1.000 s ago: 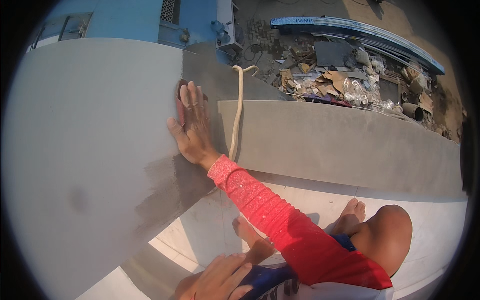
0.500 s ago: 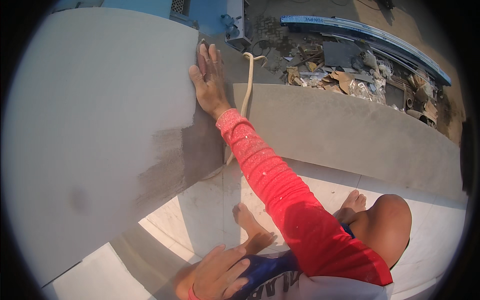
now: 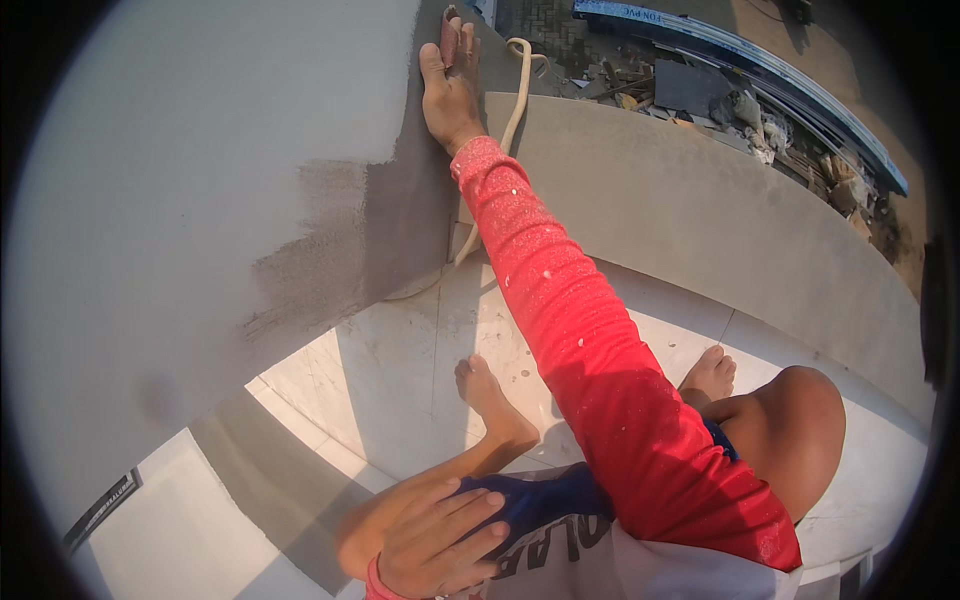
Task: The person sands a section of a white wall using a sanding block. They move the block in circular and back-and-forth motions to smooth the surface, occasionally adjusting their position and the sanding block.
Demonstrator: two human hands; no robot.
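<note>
My right hand (image 3: pixel 453 95), in a red, dust-specked sleeve, reaches up to the far end of the wall's narrow grey strip (image 3: pixel 408 225). Its fingers press a folded reddish-brown piece, sandpaper by its look (image 3: pixel 448 44), against the surface. Left of the strip, the wall (image 3: pixel 220 130) has a pale coat, with a ragged brushed-looking grey patch (image 3: pixel 315 250) lower down. Palm down on my left thigh lies my left hand (image 3: pixel 440 545), fingers apart and holding nothing. A red band circles its wrist.
A cream cable or hose (image 3: pixel 517 110) hangs over the grey ledge (image 3: pixel 680 190) beside my right arm. My bare feet rest on pale floor tiles (image 3: pixel 410 350). Beyond and below the ledge lie a debris heap (image 3: pixel 745 115) and a long blue-and-white bundle (image 3: pixel 740 60).
The view has tilted, so wall, ledge and floor sit higher in the picture. My right hand has slid slightly right across the strip, still holding the sandpaper. My left hand stays on my thigh.
</note>
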